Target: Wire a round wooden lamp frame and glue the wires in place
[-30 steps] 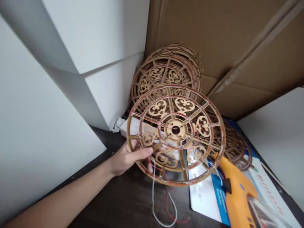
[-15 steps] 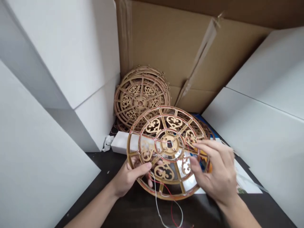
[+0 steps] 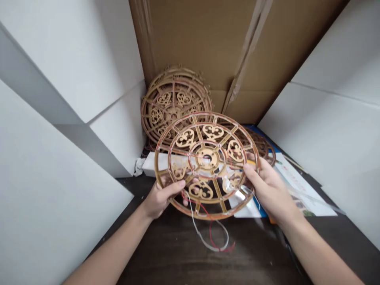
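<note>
I hold a round, laser-cut wooden wheel (image 3: 207, 162) with heart-shaped cut-outs and thin wire strung along its rim, lifted above the dark table (image 3: 184, 257). My left hand (image 3: 162, 196) pinches its lower left edge, thumb on top. At the wheel's right edge my right hand (image 3: 268, 188) grips it with closed fingers. White and red wires (image 3: 212, 235) dangle from the wheel's underside down to the table.
A stack of similar wooden wheels (image 3: 175, 105) leans against a cardboard box (image 3: 208, 47) at the back. White foam boards (image 3: 59, 99) wall in the left and the right (image 3: 332, 130). Printed leaflets (image 3: 297, 186) and a small white block (image 3: 151, 164) lie on the table.
My right hand came in from the right and took hold of the wheel's right edge. The view shifted, and the orange tool seen a second ago is no longer visible.
</note>
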`<state>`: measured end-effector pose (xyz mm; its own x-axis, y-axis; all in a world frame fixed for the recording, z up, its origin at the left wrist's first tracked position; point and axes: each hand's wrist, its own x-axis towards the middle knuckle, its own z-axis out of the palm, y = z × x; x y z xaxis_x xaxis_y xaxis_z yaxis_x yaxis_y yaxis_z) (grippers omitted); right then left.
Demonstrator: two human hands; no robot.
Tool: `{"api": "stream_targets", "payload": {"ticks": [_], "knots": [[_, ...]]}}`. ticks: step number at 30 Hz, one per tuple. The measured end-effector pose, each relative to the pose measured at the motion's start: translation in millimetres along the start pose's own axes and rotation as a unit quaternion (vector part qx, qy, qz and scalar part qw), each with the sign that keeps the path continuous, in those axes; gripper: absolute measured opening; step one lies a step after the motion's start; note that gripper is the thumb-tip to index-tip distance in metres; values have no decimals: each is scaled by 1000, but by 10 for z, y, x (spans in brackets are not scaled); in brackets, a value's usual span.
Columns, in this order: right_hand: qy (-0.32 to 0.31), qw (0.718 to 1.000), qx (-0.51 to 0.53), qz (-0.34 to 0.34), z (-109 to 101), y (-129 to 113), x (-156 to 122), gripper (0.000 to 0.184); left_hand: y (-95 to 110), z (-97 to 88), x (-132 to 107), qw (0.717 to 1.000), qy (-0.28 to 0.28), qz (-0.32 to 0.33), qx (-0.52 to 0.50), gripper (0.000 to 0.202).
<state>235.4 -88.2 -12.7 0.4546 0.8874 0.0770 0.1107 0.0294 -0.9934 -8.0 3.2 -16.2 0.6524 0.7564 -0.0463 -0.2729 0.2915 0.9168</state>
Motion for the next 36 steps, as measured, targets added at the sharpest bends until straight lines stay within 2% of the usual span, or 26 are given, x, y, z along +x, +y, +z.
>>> {"api": "stream_targets", "payload": {"ticks": [4,10,12,15,17,18,20,22,23,24,26,28,32,36], "knots": [[23,996,73,38,66,11,-5,47,-37,-24,14,1000,21,0,15,31],[44,993,94,57,121,-31,-37,39,-44,-31,30,996,36,13,83,45],[49,992,101,57,137,-36,-50,37,-2,-49,34,990,56,36,122,48],[48,992,114,38,161,-30,-67,38,100,-96,27,969,122,105,189,41],[47,991,121,25,168,-21,-73,37,187,-125,10,939,178,170,242,39],[47,991,123,22,168,-16,-74,37,231,-132,-2,911,207,215,284,42],[48,990,133,17,162,-7,-71,37,311,-121,-35,793,232,332,455,55],[45,989,142,11,158,-3,-69,38,361,-74,-71,667,170,414,595,59],[43,989,143,8,158,-4,-69,37,368,-41,-87,628,113,430,639,57],[42,989,143,5,160,-6,-69,36,363,-5,-100,603,50,433,668,59],[44,989,141,1,167,-13,-72,33,321,57,-114,578,-46,414,702,77],[47,989,140,1,174,-21,-77,31,260,90,-110,566,-94,388,721,93],[45,990,131,0,173,-25,-90,29,178,80,-89,551,-114,363,742,95],[46,991,128,1,162,-27,-107,29,173,84,-95,558,-91,355,745,67]]}}
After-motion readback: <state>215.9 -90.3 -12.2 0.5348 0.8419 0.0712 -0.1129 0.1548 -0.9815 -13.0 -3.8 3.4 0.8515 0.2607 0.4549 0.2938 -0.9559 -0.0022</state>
